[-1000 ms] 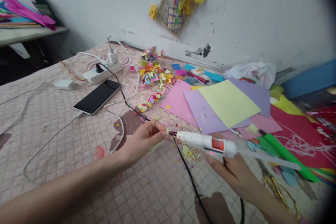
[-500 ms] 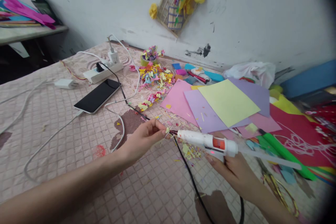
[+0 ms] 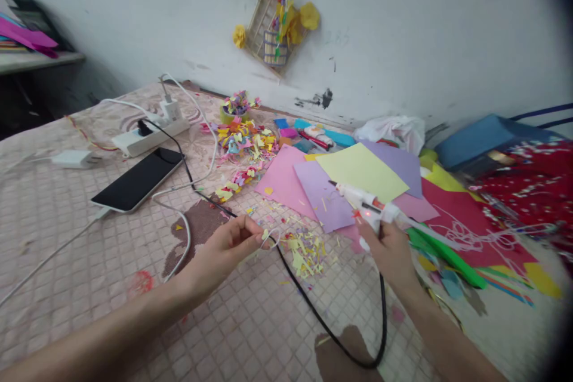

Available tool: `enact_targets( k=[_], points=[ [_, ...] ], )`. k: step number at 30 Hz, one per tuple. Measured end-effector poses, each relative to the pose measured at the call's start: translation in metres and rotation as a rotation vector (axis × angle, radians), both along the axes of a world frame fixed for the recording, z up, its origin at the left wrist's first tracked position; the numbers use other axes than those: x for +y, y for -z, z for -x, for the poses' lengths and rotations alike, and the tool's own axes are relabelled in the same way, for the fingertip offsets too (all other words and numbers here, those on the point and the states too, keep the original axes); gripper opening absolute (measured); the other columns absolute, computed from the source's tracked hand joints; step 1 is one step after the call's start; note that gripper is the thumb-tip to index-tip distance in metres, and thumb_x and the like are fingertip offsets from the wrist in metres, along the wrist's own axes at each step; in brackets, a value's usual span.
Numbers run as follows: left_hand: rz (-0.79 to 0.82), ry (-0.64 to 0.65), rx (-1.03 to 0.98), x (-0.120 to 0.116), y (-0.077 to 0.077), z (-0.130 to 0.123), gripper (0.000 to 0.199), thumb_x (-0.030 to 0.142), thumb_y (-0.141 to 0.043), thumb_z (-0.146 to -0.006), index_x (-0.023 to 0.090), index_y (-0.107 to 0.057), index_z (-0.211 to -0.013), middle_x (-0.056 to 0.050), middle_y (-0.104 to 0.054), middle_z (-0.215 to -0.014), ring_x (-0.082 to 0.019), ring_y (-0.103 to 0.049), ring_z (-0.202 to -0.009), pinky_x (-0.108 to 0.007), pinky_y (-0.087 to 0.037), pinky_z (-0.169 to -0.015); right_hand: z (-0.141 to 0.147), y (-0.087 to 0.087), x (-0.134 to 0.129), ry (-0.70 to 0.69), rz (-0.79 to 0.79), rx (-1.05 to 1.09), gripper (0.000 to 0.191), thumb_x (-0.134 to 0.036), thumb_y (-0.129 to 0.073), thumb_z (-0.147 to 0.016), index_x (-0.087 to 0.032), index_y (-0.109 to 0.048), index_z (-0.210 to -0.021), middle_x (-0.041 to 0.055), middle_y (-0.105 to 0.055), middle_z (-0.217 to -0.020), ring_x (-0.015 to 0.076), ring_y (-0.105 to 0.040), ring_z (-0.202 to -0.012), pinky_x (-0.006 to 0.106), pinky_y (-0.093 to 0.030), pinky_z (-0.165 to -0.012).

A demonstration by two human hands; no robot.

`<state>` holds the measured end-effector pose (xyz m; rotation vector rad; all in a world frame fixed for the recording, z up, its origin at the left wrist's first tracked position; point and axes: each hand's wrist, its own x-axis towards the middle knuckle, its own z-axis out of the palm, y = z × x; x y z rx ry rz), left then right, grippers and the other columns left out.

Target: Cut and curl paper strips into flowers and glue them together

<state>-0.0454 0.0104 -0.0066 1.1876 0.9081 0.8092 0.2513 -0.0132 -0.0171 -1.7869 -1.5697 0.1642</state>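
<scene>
Between thumb and fingertips, my left hand (image 3: 235, 243) pinches a small pale yellow paper piece (image 3: 265, 234) with a thin white loop (image 3: 274, 239) beside it. My right hand (image 3: 389, 253) is wrapped round a white glue gun (image 3: 364, 203), whose dark nozzle points up and left over the purple and yellow sheets. A glue stick extends from the gun's rear. The gun's black cord (image 3: 308, 304) curves over the table below both hands. Small yellow paper scraps (image 3: 307, 253) lie between the hands.
A phone (image 3: 138, 179) and a white power strip (image 3: 150, 136) lie at the left. Cut paper pieces (image 3: 246, 140) are heaped near the wall. Coloured sheets (image 3: 367, 164), a green roll (image 3: 452, 256) and partly hidden scissors (image 3: 447, 310) are at the right.
My right hand has drawn the glue gun away from my left hand, up and to the right. My left hand still pinches the small piece. The view has shifted to the right.
</scene>
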Motion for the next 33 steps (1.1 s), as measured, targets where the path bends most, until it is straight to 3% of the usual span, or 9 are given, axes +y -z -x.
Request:
enact_targets(
  k=[5,9,17,23,27,31,33],
  points=[
    [0.001,0.022,0.017,-0.001,0.000,0.000,0.015,0.030,-0.060,-0.080,0.016,-0.052,-0.076,0.001,-0.058,-0.074,-0.011,-0.050,-0.069,-0.023,-0.036,-0.062,-0.043,0.020,0.030,0.063,-0.034,-0.086,0.032,-0.045,-0.049,-0.082,-0.016,-0.059,-0.090,0.0107,-0.063,-0.085,0.0260,-0.056,-0.081,0.037,-0.044,-0.072],
    [-0.008,0.026,0.016,-0.003,-0.002,-0.001,0.015,0.030,-0.060,-0.081,0.017,-0.053,-0.077,0.001,-0.058,-0.075,-0.011,-0.051,-0.069,-0.022,-0.036,-0.061,-0.050,0.030,0.030,0.020,-0.017,-0.101,0.033,-0.045,-0.053,-0.079,-0.015,-0.059,-0.093,0.0121,-0.063,-0.088,0.0275,-0.057,-0.083,0.040,-0.044,-0.075],
    [-0.036,0.028,0.008,-0.005,-0.001,0.000,0.016,0.031,-0.060,-0.080,0.017,-0.052,-0.076,0.001,-0.057,-0.074,-0.011,-0.051,-0.069,-0.023,-0.036,-0.060,-0.039,0.030,0.020,0.003,-0.073,-0.067,0.031,-0.040,-0.048,-0.084,-0.017,-0.056,-0.103,0.0127,-0.061,-0.101,0.0266,-0.056,-0.092,0.040,-0.044,-0.081],
    [-0.053,0.023,0.054,-0.008,-0.001,0.000,0.017,0.031,-0.059,-0.080,0.017,-0.051,-0.076,0.001,-0.058,-0.076,-0.012,-0.052,-0.072,-0.024,-0.037,-0.063,-0.033,0.036,0.019,-0.050,-0.035,-0.027,0.035,-0.042,-0.056,-0.080,-0.016,-0.054,-0.104,0.0110,-0.060,-0.098,0.0249,-0.056,-0.090,0.041,-0.045,-0.081],
    [-0.038,0.029,0.035,-0.010,-0.001,0.000,0.016,0.031,-0.059,-0.080,0.017,-0.050,-0.078,0.001,-0.059,-0.076,-0.013,-0.054,-0.074,-0.026,-0.038,-0.066,-0.030,0.032,0.005,0.028,-0.103,0.104,0.040,-0.041,-0.059,-0.078,-0.017,-0.049,-0.109,0.0111,-0.054,-0.105,0.0231,-0.055,-0.092,0.037,-0.048,-0.076],
    [0.001,0.037,0.003,-0.011,0.000,0.001,0.016,0.030,-0.059,-0.080,0.017,-0.050,-0.079,0.001,-0.060,-0.076,-0.013,-0.055,-0.074,-0.026,-0.038,-0.069,-0.004,0.017,-0.020,0.215,-0.219,0.225,0.022,-0.038,-0.052,-0.085,-0.019,-0.050,-0.095,0.0061,-0.053,-0.090,0.0191,-0.054,-0.076,0.035,-0.046,-0.067],
    [0.005,0.040,-0.009,-0.011,0.001,0.001,0.015,0.029,-0.059,-0.081,0.017,-0.051,-0.079,0.002,-0.060,-0.075,-0.013,-0.055,-0.074,-0.026,-0.038,-0.069,0.021,0.008,-0.033,0.129,-0.211,0.254,0.015,-0.034,-0.052,-0.086,-0.019,-0.051,-0.091,0.0034,-0.052,-0.082,0.0178,-0.052,-0.072,0.033,-0.045,-0.068]
  ],
)
